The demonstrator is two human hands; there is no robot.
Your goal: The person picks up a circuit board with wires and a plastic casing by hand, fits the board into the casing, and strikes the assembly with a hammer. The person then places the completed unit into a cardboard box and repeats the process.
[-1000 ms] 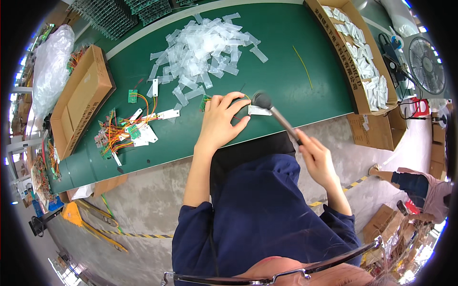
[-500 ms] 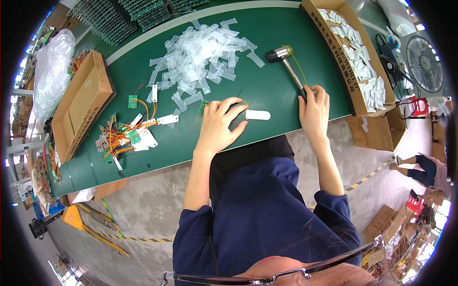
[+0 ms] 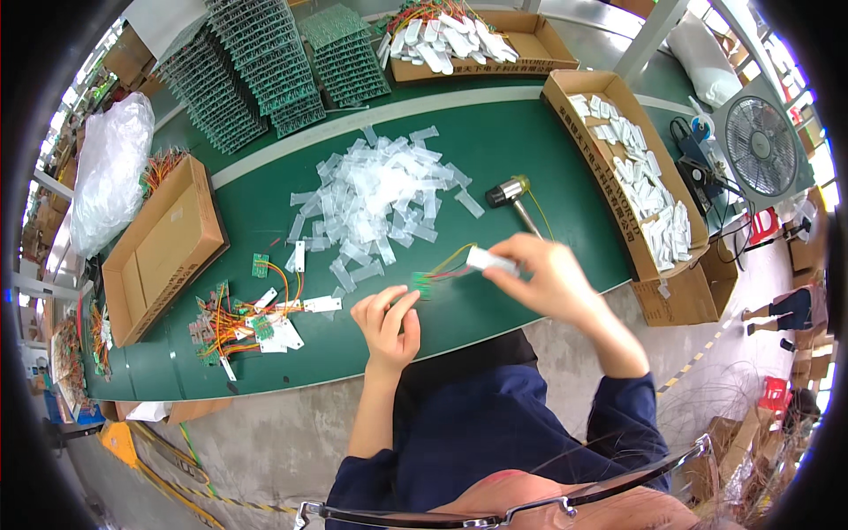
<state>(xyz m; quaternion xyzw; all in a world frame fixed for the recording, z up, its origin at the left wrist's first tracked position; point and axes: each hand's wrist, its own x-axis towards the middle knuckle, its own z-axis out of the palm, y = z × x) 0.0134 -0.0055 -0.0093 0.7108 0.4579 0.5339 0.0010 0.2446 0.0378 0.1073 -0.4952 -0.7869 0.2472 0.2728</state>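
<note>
My right hand (image 3: 556,283) pinches a white plastic strip (image 3: 491,261), raised slightly and blurred by motion. Thin yellow and red wires run from the strip to a small green circuit board (image 3: 422,285) on the table. My left hand (image 3: 386,329) rests just beside the board, fingers loosely bent and apart; its fingertips are close to the board, and contact is hard to tell. Beyond my right hand lies a mallet (image 3: 507,192), its handle partly hidden by that hand. A heap of clear plastic sleeves (image 3: 380,194) covers the middle of the table.
Wired boards with white pieces (image 3: 256,327) lie at the left, beside a tilted cardboard tray (image 3: 168,256). A cardboard box (image 3: 594,159) of white pieces stands right, near a fan (image 3: 758,146). Stacked circuit panels (image 3: 265,66) and another box (image 3: 556,64) are at the back.
My right hand has let go of the mallet's handle, moved left and picked up the white strip. My left hand has drawn back from the strip. The view has tilted up.
</note>
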